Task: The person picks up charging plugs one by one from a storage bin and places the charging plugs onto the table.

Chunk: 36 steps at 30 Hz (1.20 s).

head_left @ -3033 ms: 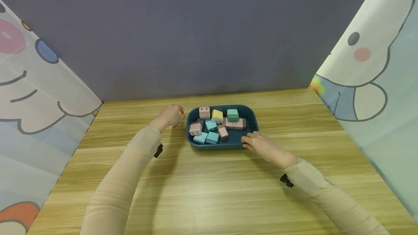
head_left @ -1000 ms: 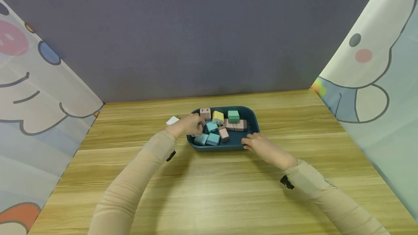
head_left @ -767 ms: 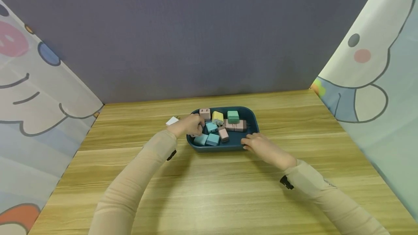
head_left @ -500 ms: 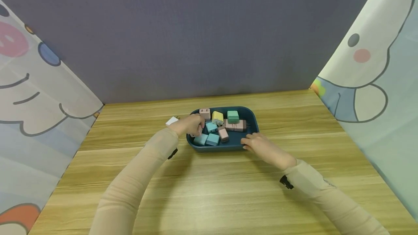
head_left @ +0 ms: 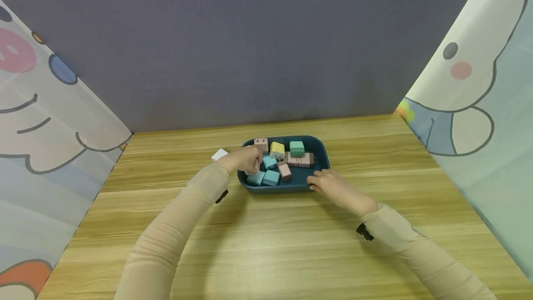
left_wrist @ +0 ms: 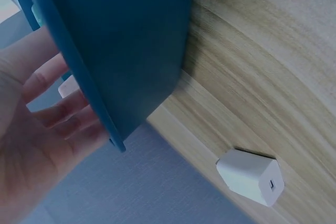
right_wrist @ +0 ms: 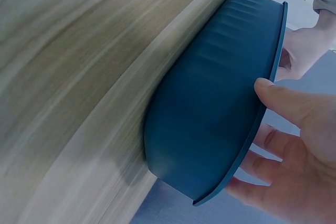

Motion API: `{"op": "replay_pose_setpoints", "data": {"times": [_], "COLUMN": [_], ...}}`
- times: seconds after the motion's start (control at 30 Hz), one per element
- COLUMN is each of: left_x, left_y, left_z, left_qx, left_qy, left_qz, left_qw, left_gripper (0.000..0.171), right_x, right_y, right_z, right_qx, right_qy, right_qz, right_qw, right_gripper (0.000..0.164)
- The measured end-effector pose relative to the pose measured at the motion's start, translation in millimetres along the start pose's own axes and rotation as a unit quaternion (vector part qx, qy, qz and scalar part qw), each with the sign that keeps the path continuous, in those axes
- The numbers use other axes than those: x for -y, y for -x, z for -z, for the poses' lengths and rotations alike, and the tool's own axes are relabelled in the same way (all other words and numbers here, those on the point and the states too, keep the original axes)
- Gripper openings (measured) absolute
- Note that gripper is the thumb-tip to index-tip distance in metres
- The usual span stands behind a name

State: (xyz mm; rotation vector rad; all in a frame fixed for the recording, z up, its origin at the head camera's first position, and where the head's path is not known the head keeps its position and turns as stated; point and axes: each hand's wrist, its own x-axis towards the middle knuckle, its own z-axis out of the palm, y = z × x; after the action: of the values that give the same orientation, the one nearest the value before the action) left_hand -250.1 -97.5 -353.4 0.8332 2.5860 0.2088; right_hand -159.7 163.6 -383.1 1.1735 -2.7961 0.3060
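Observation:
A dark blue plastic bin (head_left: pixel 287 190) holds several USB charger plugs. Reaching over its left end, my left hand (head_left: pixel 246 157) curls its fingers around a pink charger (head_left: pixel 249 171), partly hidden beneath them. A pale bit of that charger (left_wrist: pixel 68 85) shows between the fingers in the left wrist view. My right hand (head_left: pixel 333 186) holds the bin's near right rim, thumb (right_wrist: pixel 273 90) outside and fingers inside. Close to the left hand lie light blue chargers (head_left: pixel 271 178), a yellow charger (head_left: pixel 277 150) and another pink charger (head_left: pixel 261 145).
A white charger (head_left: pixel 219 154) lies on the wooden table (head_left: pixel 266 244), left of the bin. A green charger (head_left: pixel 297 148) sits above pink ones (head_left: pixel 306 159) toward the bin's right. A grey wall (head_left: pixel 266 50) rises behind the table.
Three seconds ago my left hand was at the white charger on the table. It has since moved right into the bin, leaving that charger behind. My right hand has stayed put.

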Motion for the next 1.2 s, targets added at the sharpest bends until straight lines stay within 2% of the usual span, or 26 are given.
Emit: {"op": "replay_pose_setpoints", "data": {"times": [0.27,0.67,0.9,1.2], "left_x": [-3.7,-11.0,-16.8,-20.0], "left_y": [2.6,4.9,12.4,22.6], "left_z": [2.3,9.7,16.0,23.1], "left_qx": [-0.010,-0.004,-0.004,-0.024], "left_qy": [0.000,-0.007,-0.016,-0.019], "left_qz": [-0.005,0.007,0.019,0.022], "left_qw": [0.9999,0.9999,0.9997,0.9993], "left_gripper": [0.030,0.032,0.030,0.027], "right_x": [0.2,1.4,1.4,0.0], "right_y": [0.5,1.0,1.0,0.8], "right_z": [-0.7,1.8,2.1,0.0], "right_qx": [0.004,0.011,0.021,0.011], "right_qy": [-0.003,-0.006,-0.010,0.000], "right_qz": [-0.007,-0.009,-0.012,-0.005], "right_qw": [1.000,1.000,1.000,1.000], "right_gripper": [0.005,0.005,0.004,0.004]}}
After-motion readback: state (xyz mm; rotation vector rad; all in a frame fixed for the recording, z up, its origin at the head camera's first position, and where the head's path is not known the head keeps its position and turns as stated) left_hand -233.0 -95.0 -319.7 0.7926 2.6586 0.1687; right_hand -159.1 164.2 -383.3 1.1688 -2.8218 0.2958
